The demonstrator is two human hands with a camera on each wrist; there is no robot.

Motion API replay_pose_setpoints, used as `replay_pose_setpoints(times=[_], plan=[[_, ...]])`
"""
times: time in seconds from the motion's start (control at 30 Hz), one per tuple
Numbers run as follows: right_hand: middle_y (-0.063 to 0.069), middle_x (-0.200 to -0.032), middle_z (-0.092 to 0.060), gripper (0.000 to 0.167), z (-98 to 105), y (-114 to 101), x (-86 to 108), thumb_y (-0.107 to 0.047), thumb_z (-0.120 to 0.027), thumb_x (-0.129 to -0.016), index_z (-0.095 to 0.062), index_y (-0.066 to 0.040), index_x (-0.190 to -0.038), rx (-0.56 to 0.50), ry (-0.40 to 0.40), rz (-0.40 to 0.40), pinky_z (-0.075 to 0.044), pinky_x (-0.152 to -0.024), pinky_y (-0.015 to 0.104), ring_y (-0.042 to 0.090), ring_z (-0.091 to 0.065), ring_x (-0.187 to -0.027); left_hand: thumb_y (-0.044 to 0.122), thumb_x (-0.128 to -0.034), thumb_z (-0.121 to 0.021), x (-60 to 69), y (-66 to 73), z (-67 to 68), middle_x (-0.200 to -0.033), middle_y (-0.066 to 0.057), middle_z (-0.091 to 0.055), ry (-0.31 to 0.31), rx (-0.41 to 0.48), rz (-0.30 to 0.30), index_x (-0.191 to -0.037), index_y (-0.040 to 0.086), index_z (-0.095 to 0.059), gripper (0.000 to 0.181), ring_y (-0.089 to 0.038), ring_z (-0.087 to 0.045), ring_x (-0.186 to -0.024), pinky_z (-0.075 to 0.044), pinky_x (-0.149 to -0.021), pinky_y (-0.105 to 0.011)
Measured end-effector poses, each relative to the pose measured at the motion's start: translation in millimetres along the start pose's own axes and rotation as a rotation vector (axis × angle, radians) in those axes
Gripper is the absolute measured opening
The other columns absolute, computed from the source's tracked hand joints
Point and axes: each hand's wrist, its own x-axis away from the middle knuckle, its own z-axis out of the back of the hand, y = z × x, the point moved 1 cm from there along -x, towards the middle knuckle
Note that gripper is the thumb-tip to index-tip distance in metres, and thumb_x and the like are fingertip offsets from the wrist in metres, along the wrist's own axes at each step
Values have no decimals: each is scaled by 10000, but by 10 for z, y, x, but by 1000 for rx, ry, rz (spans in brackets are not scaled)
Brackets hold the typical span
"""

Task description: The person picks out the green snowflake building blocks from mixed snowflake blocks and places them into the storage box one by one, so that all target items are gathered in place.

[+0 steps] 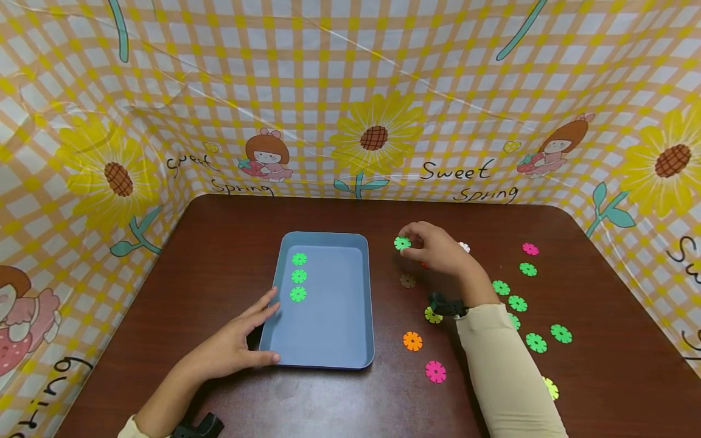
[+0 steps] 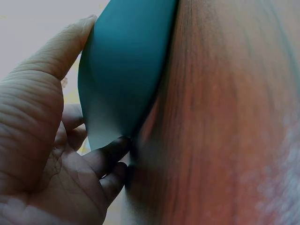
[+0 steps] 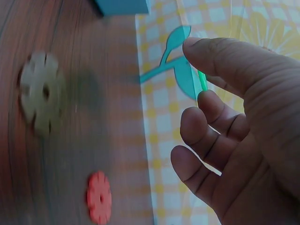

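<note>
Right of the blue tray's [image 1: 334, 334] near end lies a pink disc [image 1: 435, 371]; the left hand [image 1: 235, 345] touches the tray's left side by the near corner, fingers extended and not grasping; an orange disc [image 1: 412, 341] sits to the tray's right; three green discs [image 1: 298, 276] form a column in its left half; the right hand [image 1: 438, 248] pinches another green disc [image 1: 402, 243] right of the tray's far end; patterned cloth [image 1: 306, 91] rises beyond the tray.

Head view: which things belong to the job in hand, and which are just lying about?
In use: right hand; green disc it pinches; left hand; blue tray it touches; three green discs inside.

Apparently lying about: orange disc; pink discs; yellow discs; loose green discs, possibly wanted too.
</note>
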Motion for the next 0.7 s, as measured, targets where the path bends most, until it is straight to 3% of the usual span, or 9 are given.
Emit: replay_pose_setpoints(times=[0.4, 0.7], plan=[[66, -1051, -585, 233, -171, -307, -192, -122, -713, -926, -626, -85, -1139, -47, -30, 61, -460, -828, 417, 264, -538, -983, 387, -808, -829, -1, 6, 1, -1663, 22, -97, 1, -1, 2, -1540, 18, -327, 961, -236, -139, -1493, -277, -1098, -578], [51, -1022, -582, 187, -314, -560, -307, -102, -719, -922, -646, -85, -1094, -79, -41, 117, -466, -799, 392, 278, -539, -953, 398, -808, -827, 3, 2, 2, -1663, 33, -96, 0, 0, 8, -1542, 24, -325, 965, -228, -137, -1494, -279, -1100, -572]])
